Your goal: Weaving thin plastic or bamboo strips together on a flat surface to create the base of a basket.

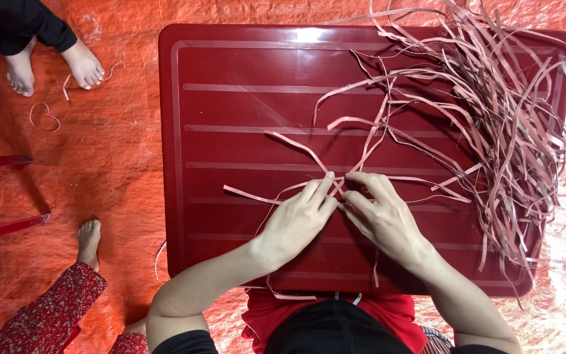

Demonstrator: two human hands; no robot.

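Both forearms extend over the near edge of a dark red plastic table. Left hand and right hand meet at the table's middle, fingertips pinched narrowly together on a few thin pink strips that cross beneath them and fan outward. Loose heap of pink strips lies on the table's right side, near the right hand. Bare feet of other persons stand on the orange tarpaulin at left.
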